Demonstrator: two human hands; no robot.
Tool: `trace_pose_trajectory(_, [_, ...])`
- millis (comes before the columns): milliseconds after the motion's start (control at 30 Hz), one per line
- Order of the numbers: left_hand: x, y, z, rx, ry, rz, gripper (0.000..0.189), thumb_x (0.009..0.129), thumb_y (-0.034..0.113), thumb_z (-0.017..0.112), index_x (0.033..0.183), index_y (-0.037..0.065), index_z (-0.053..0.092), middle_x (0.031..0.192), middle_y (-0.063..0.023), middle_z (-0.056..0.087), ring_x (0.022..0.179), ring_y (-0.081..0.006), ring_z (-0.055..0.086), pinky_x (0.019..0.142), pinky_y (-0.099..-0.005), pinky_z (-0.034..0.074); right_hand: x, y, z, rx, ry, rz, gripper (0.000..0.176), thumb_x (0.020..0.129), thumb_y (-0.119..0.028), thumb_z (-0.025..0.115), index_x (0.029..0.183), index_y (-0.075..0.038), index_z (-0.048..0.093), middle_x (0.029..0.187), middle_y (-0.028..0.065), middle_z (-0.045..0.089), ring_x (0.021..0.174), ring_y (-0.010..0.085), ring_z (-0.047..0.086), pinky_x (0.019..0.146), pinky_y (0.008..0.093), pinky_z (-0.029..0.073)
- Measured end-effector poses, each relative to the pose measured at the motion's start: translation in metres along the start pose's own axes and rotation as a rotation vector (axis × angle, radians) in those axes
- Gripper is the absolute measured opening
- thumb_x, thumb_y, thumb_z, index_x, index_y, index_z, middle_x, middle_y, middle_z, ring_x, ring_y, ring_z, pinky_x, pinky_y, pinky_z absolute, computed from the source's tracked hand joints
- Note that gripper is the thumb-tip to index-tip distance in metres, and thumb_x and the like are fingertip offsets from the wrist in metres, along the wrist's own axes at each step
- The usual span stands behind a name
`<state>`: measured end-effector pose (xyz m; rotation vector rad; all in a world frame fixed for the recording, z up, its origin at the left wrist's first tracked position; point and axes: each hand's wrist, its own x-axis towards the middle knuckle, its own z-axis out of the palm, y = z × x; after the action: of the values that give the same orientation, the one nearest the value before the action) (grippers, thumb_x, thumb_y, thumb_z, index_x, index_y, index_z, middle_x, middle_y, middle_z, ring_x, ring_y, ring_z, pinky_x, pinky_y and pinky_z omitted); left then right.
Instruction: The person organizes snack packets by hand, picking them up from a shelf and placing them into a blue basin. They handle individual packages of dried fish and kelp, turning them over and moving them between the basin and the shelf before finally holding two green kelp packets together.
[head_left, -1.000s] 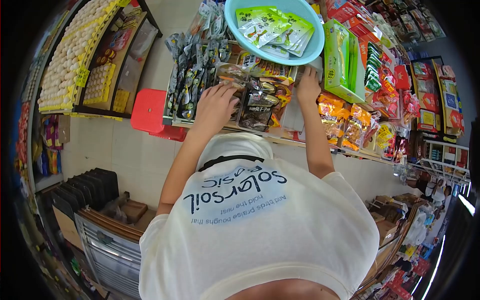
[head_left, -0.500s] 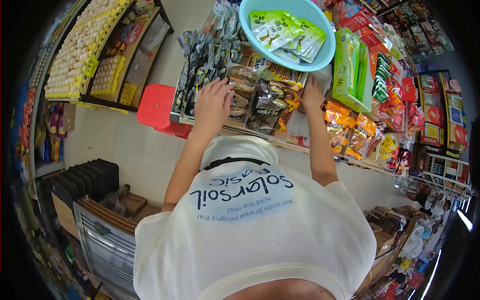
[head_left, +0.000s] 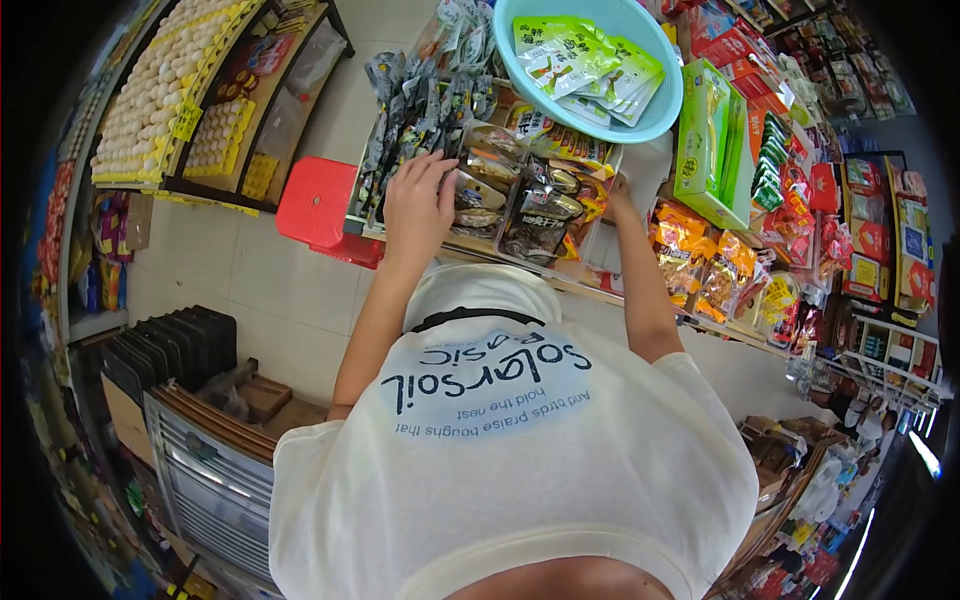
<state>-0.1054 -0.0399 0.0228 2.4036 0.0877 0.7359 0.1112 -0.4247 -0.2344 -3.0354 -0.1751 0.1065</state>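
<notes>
My left hand point(head_left: 418, 192) lies over the near edge of the display, fingers stretched and slightly bent. Beneath and beside it are dark slim snack packets point(head_left: 425, 115) and a clear bin of brown vacuum-packed snacks point(head_left: 482, 195). To the right stands another clear bin with dark and orange snack bags point(head_left: 545, 212). My right hand point(head_left: 620, 194) reaches down along that bin's right side; its fingers are mostly hidden, so their grip cannot be made out. Above the bins sits a light-blue basin point(head_left: 672, 95) holding green-and-white packets point(head_left: 575, 65).
A red plastic stool point(head_left: 312, 203) stands left of the display. Egg trays point(head_left: 165, 95) fill a rack farther left. Right of my right hand are orange snack bags point(head_left: 680, 250), a green box point(head_left: 702, 150) and red packets. A metal-framed rack point(head_left: 215, 475) is at lower left.
The view has shifted slightly, so the display appears farther right. My left hand has moved a little left relative to the bins. My right hand has come closer to the bin's side.
</notes>
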Motion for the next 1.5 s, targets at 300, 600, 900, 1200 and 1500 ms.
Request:
trace_pose_trajectory(300, [-0.003,-0.002,0.004,-0.026,-0.023,-0.004,0.016,0.086,0.013,0.063,0.100,0.005,0.068,0.109,-0.0119,0.067,0.106,-0.0311,0.059,0.090,-0.0413,0.045,-0.092,-0.075,-0.124,-0.049,0.054,-0.039,0.020,0.083,-0.008,0.055,0.099,0.003,0.061,0.094,0.0255,0.066,0.083,0.0433,0.066,0.071,0.0494,0.054])
trace_pose_trajectory(600, [0.009,0.029,0.001,-0.127,-0.049,0.053,0.014,0.087,0.011,0.063,0.099,0.005,0.069,0.107,-0.0123,0.067,0.105,-0.0317,0.060,0.090,-0.0405,0.046,-0.170,-0.125,-0.287,0.104,0.149,0.155,0.016,0.085,-0.006,0.056,0.081,0.006,0.065,0.085,0.0254,0.067,0.072,0.0383,0.067,0.069,0.0461,0.056])
trace_pose_trajectory(900, [0.015,0.081,-0.004,-1.159,-0.537,-0.451,0.037,0.099,0.027,0.054,0.125,0.001,0.058,0.110,-0.0105,0.067,0.104,-0.0153,0.062,0.091,-0.0295,0.046,-0.210,-0.154,-0.323,1.584,-0.138,0.052,0.026,0.095,-0.016,0.059,0.102,0.008,0.066,0.087,0.0118,0.071,0.071,0.0180,0.070,0.058,0.0249,0.053])
trace_pose_trajectory(1200, [0.009,0.086,-0.021,-1.590,-0.497,-0.555,0.057,0.097,0.023,0.057,0.143,0.002,0.031,0.133,-0.0102,0.053,0.120,-0.0160,0.052,0.100,-0.0311,0.042,-0.211,-0.239,-0.301,0.310,0.664,-0.592,0.045,0.072,0.002,0.062,0.117,-0.003,0.065,0.124,0.0153,0.061,0.102,0.0286,0.065,0.079,0.0351,0.056])
trace_pose_trajectory(1500, [0.005,0.058,-0.033,-1.540,-0.406,-0.589,0.044,0.099,0.016,0.052,0.140,0.004,0.040,0.123,-0.0078,0.060,0.109,-0.0142,0.058,0.092,-0.0309,0.047,-0.201,-0.245,-0.328,0.793,0.596,-0.482,0.043,0.085,0.002,0.060,0.128,0.004,0.053,0.120,0.0158,0.064,0.100,0.0223,0.063,0.085,0.0310,0.049])
